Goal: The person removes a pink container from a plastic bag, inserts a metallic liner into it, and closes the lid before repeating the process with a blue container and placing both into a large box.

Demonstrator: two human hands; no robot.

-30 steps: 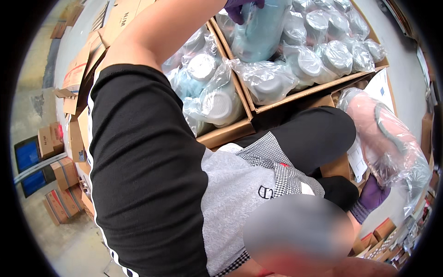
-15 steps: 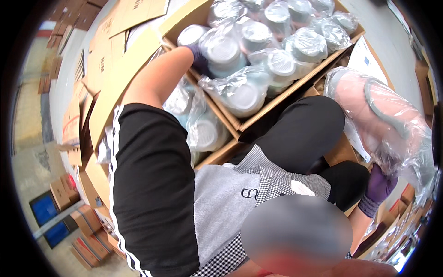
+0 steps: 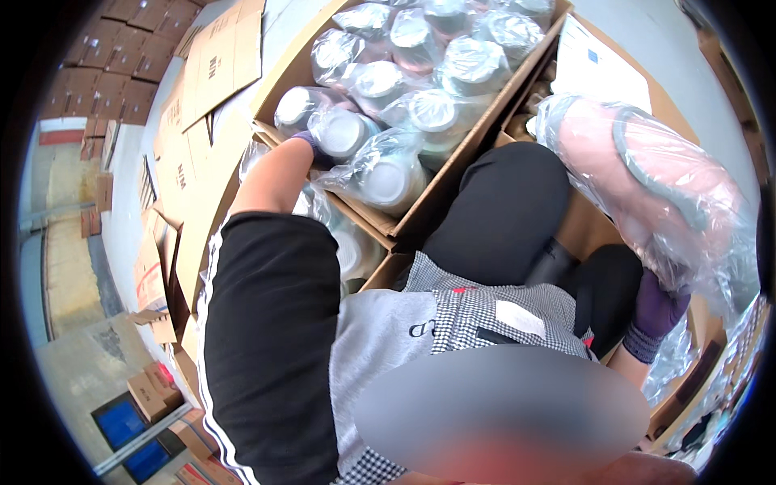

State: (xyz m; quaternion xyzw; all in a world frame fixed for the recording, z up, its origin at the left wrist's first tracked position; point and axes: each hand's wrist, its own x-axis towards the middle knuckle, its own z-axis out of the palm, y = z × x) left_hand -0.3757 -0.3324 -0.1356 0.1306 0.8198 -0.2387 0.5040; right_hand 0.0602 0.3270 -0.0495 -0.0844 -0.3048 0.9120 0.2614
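– lowered left hand [image 3: 315, 150] beside bagged canisters [image 3: 385, 181] since a second ago. holding anything?
– can't tell. gripping pink bagged bundle [image 3: 651, 190] with nearer right hand [image 3: 661, 305], right of knees [image 3: 529, 182], slanting lengthwise forward-left.

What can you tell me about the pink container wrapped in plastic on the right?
The pink container is long and rounded, with a smooth surface that looks like plastic. A curved grey strip runs over it. A loose, shiny clear bag encloses it, wrinkled and bunched towards the lower end. It lies slanted, beyond the person's knees, below a white sheet in the view. The gloved right hand holds it near its lower edge; the fingers are partly hidden.
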